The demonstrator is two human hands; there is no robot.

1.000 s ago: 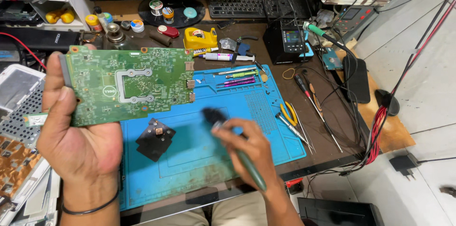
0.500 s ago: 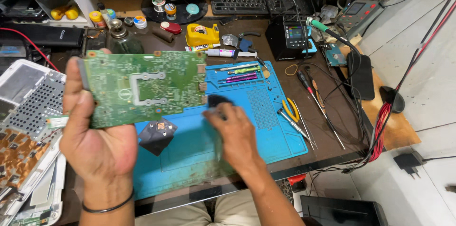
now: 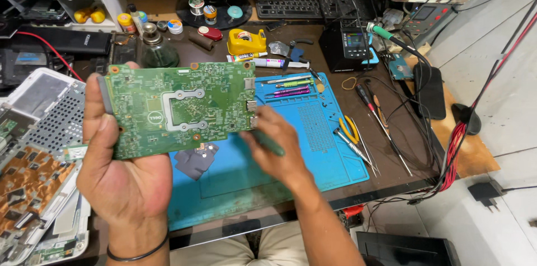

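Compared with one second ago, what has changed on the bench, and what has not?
The right hand, holding a green-handled tool, rose from the blue mat to the right edge of the green circuit board. The left hand kept its grip on the board, bringing it slightly lower and closer. The dark part on the mat stayed where it was.

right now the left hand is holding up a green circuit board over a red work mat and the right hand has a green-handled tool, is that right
Not quite: the work mat is blue, not red, as the head view shows. The rest holds. The left hand holds up the green circuit board above that mat, and the right hand has a green-handled tool in its grip.
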